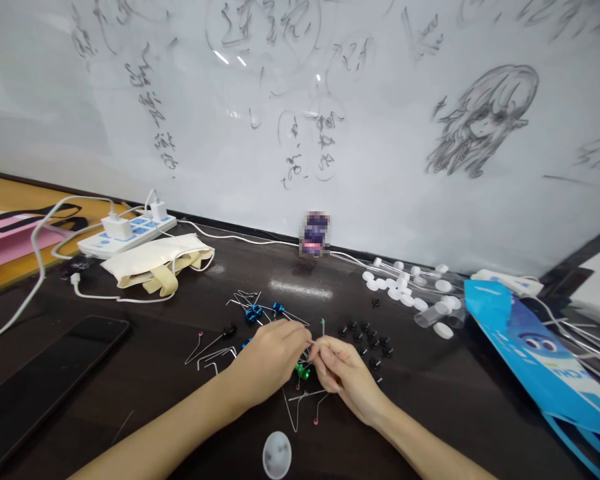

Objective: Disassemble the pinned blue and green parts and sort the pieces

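Observation:
My left hand (275, 353) is closed, its fingertips pinched at a thin metal wire (311, 342). Against it, my right hand (347, 377) pinches the same spot, fingers curled. Much of the wire is hidden by the fingers. A green-tipped wire end (323, 323) sticks up just above my right hand. Between and under the hands lies a bright green fitting (303, 371) among bent wires (294, 417), some with pink tips. Beyond my left hand are blue fittings (253, 313) with thin wires. Several small black screw-like pieces (373, 339) lie right of my right hand.
A white cup (277, 455) with dark bits stands at the near edge. Clear tubes and white caps (401, 288) lie back right, beside a blue bag (530, 353). Left are a black phone (50, 393), a cream pouch (155, 260) and a power strip (130, 235). A whiteboard (380, 133) stands behind.

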Action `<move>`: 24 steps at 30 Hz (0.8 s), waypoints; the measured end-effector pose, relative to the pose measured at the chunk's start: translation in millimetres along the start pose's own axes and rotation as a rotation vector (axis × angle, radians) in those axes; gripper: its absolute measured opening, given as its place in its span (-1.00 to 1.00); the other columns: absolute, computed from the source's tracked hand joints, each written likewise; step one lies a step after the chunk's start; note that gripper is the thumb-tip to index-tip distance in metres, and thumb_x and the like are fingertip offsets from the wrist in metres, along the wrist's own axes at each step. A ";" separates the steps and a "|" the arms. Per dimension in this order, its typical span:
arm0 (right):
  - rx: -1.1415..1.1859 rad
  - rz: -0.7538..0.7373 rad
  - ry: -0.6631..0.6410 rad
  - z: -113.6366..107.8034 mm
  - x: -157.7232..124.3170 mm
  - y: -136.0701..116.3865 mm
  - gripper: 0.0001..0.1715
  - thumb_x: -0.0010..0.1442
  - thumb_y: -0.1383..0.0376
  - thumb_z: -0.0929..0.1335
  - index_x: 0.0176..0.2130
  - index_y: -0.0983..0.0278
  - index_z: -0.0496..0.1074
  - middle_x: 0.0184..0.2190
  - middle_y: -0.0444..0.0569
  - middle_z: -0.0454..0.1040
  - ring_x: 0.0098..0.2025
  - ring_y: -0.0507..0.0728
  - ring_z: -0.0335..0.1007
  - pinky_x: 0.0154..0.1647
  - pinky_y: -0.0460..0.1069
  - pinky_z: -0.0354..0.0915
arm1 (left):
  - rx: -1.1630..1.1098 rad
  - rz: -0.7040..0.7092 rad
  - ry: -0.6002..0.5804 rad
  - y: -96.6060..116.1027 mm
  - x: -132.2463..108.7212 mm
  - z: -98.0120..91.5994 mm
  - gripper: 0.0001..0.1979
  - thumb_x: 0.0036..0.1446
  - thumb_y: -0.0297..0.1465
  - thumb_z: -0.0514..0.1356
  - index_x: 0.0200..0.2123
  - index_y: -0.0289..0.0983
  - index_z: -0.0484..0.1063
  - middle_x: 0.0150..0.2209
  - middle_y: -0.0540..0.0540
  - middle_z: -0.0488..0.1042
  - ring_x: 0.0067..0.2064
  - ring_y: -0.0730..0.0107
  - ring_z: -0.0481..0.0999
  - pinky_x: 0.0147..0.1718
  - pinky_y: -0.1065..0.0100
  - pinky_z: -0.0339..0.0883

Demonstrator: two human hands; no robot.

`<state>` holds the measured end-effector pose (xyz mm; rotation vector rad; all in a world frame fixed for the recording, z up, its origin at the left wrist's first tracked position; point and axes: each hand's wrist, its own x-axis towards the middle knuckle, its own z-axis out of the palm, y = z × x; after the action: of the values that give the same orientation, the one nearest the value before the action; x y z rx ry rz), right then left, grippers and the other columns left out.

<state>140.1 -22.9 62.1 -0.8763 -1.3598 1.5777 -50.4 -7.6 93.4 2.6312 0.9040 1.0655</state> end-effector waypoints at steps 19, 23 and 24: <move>-0.367 -0.207 0.189 -4.7 -2.4 1.5 -0.69 0.31 0.21 0.24 -0.45 0.29 0.29 -0.64 -0.20 0.23 -0.68 -0.08 0.00 -0.65 -0.13 -0.06 | -0.360 -0.262 -0.054 -0.3 5.9 -4.2 -0.76 0.23 -0.39 0.04 -0.39 -0.29 0.47 -0.39 -0.06 0.51 -0.31 0.37 0.48 -0.25 0.39 0.28; -0.912 -0.722 0.189 -9.5 -11.0 0.3 -0.89 0.22 0.42 0.31 -0.31 0.26 0.44 -0.44 -0.05 0.46 -0.39 0.08 0.37 -0.36 -0.03 0.23 | -0.668 -0.553 -0.255 -11.6 6.2 2.7 -0.73 0.15 -0.32 0.09 -0.51 -0.33 0.44 -0.60 0.02 0.41 -0.57 0.45 0.44 -0.48 0.45 0.29; -0.966 -0.786 0.149 -10.4 -12.1 0.2 -0.87 0.21 0.44 0.32 -0.26 0.26 0.45 -0.40 -0.03 0.48 -0.33 0.11 0.40 -0.30 -0.02 0.24 | -0.738 -0.594 -0.279 -13.3 6.5 3.5 -0.73 0.13 -0.32 0.11 -0.52 -0.34 0.44 -0.60 0.02 0.41 -0.59 0.46 0.43 -0.51 0.46 0.29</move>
<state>154.3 -29.9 60.0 -0.7905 -2.0338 0.2060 -50.7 7.2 89.8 1.6929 0.9092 0.6700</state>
